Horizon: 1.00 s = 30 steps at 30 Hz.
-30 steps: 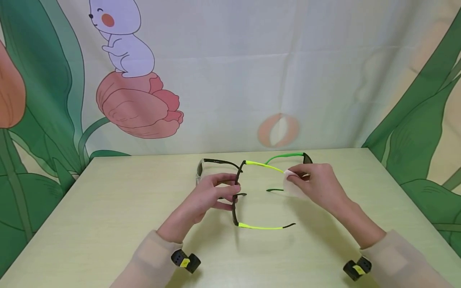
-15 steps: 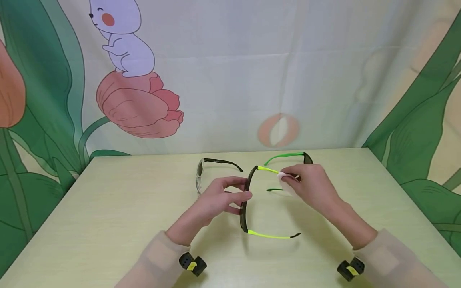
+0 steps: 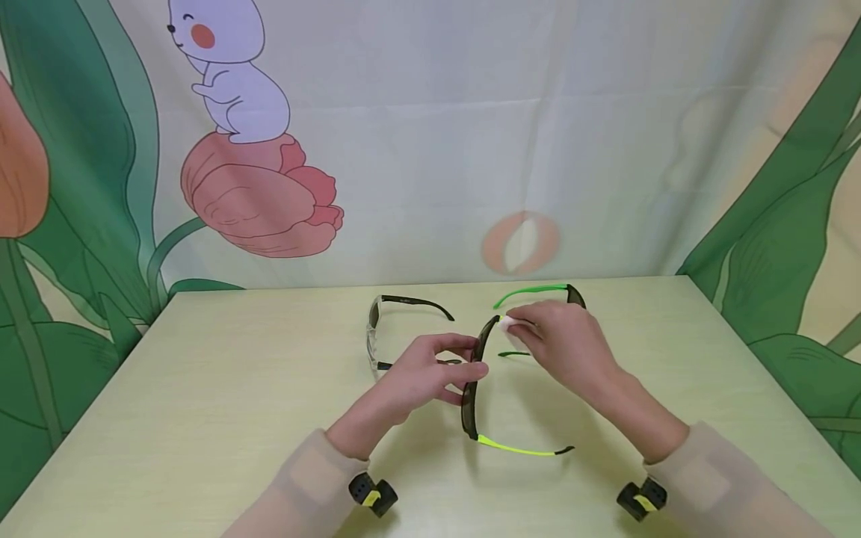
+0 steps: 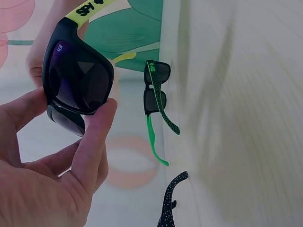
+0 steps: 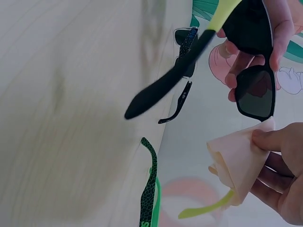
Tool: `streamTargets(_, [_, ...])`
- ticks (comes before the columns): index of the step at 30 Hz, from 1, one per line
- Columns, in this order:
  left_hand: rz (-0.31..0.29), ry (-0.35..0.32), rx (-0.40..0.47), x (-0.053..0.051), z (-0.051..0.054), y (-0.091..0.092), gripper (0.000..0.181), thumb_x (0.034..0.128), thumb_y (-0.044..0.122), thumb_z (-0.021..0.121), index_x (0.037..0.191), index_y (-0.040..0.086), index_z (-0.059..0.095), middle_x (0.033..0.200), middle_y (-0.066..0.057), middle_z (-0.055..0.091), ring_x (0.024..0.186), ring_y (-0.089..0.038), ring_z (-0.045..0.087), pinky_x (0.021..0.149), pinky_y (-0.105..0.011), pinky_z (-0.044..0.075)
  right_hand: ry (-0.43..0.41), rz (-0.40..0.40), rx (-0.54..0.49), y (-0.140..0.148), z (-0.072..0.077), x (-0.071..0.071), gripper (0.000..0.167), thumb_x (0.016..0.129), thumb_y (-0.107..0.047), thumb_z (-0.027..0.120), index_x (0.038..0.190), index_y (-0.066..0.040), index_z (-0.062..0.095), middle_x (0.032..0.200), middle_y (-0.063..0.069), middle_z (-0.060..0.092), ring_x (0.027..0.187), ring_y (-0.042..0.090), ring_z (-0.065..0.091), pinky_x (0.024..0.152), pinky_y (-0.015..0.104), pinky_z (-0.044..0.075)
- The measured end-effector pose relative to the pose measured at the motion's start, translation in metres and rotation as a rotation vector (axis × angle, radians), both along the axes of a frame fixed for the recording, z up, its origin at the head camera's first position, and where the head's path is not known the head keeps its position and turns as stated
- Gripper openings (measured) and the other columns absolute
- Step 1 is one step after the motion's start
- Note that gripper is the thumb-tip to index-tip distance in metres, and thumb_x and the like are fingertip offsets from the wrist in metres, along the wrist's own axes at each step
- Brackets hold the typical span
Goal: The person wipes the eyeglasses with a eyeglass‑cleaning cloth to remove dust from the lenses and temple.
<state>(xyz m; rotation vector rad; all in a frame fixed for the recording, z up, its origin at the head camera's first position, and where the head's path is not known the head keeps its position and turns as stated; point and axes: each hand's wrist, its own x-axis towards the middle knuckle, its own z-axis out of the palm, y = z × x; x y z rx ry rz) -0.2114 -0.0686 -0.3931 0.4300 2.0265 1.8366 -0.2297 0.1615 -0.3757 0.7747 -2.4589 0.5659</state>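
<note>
Black-framed sunglasses (image 3: 470,403) with yellow-green temples are held above the table by my left hand (image 3: 430,371), thumb and fingers pinching the frame near its middle. Their dark lenses show in the left wrist view. My right hand (image 3: 572,340) pinches a thin pale cloth (image 5: 244,156) folded around the far temple, close to the hinge. In the right wrist view that temple's yellow-green end pokes out below the cloth. The near temple (image 3: 518,448) is free and ends in a black tip.
Behind my left hand, sunglasses with a clear frame and black temples (image 3: 417,302) stand on the table (image 3: 202,388). Green-templed sunglasses (image 3: 531,290) stand behind my right hand, partly hidden by it. A printed curtain (image 3: 417,149) hangs at the table's back edge.
The held sunglasses have moved right and slightly nearer with my left hand. My right hand and the cloth have slid left along the far temple, up to the hinge.
</note>
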Motion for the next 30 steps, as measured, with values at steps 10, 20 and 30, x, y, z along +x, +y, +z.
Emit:
streamTargets(10, [0.053, -0.026, 0.020, 0.001, 0.000, 0.002, 0.048, 0.0908, 0.011, 0.076, 0.133, -0.005, 0.059, 0.116, -0.015, 0.059, 0.089, -0.021, 0.069, 0.076, -0.044, 0.063, 0.086, 0.022, 0.014, 0.000, -0.003, -0.001, 0.012, 0.088, -0.015, 0.083, 0.098, -0.009, 0.080, 0.085, -0.001, 0.075, 0.075, 0.017, 0.069, 0.064, 0.037, 0.057])
streamTargets(20, [0.147, -0.053, 0.072, -0.003, 0.002, -0.007, 0.054, 0.0910, 0.010, 0.076, 0.140, -0.004, 0.056, 0.121, -0.017, 0.056, 0.080, -0.021, 0.067, 0.076, -0.046, 0.063, 0.041, -0.026, -0.021, 0.021, -0.009, -0.006, 0.011, 0.088, -0.013, 0.083, 0.096, -0.006, 0.079, 0.085, 0.003, 0.075, 0.071, 0.018, 0.068, 0.066, 0.037, 0.057])
streamTargets(30, [0.151, -0.056, 0.094, -0.005, 0.002, -0.012, 0.053, 0.0909, 0.010, 0.075, 0.139, -0.004, 0.057, 0.118, -0.016, 0.057, 0.078, -0.021, 0.068, 0.075, -0.047, 0.063, 0.004, -0.045, -0.067, 0.032, -0.012, -0.007, 0.008, 0.088, -0.009, 0.082, 0.095, -0.005, 0.080, 0.080, 0.002, 0.074, 0.065, 0.015, 0.066, 0.064, 0.037, 0.056])
